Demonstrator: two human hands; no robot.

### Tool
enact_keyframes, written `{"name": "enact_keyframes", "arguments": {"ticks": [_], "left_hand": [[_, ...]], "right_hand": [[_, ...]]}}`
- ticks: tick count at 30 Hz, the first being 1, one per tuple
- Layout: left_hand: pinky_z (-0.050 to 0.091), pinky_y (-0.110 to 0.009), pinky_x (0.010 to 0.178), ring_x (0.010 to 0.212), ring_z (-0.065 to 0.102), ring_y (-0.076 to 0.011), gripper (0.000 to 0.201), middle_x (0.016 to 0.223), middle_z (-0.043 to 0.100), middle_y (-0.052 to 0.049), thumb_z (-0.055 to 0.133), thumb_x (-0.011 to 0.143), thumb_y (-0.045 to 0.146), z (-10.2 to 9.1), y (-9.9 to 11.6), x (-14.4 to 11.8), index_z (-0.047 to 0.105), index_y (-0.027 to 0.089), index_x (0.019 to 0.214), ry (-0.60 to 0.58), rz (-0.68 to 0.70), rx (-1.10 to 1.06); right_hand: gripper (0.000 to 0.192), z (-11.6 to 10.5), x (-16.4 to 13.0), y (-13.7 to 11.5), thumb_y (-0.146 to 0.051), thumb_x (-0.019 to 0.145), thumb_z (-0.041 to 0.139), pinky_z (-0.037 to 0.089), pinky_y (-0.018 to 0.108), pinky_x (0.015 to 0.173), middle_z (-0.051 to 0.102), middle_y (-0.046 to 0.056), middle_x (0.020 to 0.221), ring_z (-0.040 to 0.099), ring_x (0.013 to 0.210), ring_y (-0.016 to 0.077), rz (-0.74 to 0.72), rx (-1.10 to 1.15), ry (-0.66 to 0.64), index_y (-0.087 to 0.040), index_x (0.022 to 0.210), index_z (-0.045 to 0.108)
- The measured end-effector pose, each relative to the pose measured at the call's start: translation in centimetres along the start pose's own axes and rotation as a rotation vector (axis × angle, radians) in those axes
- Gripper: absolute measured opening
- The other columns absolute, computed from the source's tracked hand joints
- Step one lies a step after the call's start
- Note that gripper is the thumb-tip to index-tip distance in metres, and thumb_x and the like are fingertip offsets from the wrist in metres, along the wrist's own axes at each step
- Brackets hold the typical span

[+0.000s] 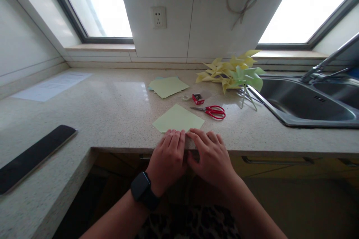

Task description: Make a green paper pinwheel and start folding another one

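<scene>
Pressing down side by side at the near edge of the counter (112,119), both hands sit flat on a sheet of pale green paper (178,118). Left hand (168,158), black watch (143,190) on its wrist, has its fingers spread over the sheet's near left corner. Right hand (211,157) covers the near right part, fingers loosely curled; thumbs nearly meet, nothing gripped. Whether the near edge is folded under the fingers, cannot tell. Sheet lies flat, its far corner pointing away. Just beyond it to the right: red scissors (213,111), closed. Farther on, a small red box (198,99) and a tape roll (185,98) beside it. Far left of those, a stack of paper (167,86). Far right, a pile of paper pinwheels (232,73) next to the sink (303,106). Dark phone (33,157) on the near left; printed sheet (53,86) at far left.
</scene>
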State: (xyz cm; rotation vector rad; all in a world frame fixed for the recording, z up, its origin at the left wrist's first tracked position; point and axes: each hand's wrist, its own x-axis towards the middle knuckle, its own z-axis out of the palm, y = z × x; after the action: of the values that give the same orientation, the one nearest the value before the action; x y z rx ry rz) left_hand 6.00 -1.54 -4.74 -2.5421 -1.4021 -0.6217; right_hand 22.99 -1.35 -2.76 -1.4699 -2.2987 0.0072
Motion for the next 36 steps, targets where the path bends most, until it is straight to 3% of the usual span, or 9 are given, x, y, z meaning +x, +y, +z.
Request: {"name": "enact_keyframes", "arguments": {"ticks": [23,36], "left_hand": [[0.04,-0.052,0.115,0.132,0.048,-0.0354,0.06,0.14,0.055,-0.022,0.054,0.087,0.02,-0.18,-0.17,0.24,0.046,0.001,0.143,-0.022,-0.015,-0.028],[0.049,-0.048,0.103,0.117,0.052,-0.0329,0.06,0.125,0.057,-0.019,0.06,0.086,0.025,-0.59,-0.93,0.39,0.048,0.005,0.142,-0.03,-0.012,-0.049]], "right_hand": [[0.059,0.09,0.4,0.08,-0.033,0.082,0.06,0.035,0.047,0.097,0.058,0.007,0.14,0.051,0.113,0.0314,0.015,-0.06,-0.023,-0.022,0.14,0.054],[0.056,0.01,0.29,-0.43,-0.035,0.085,0.058,0.034,0.05,0.095,0.059,0.005,0.139,0.05,0.112,0.0325,0.028,-0.076,-0.037,-0.022,0.139,0.054]]}}
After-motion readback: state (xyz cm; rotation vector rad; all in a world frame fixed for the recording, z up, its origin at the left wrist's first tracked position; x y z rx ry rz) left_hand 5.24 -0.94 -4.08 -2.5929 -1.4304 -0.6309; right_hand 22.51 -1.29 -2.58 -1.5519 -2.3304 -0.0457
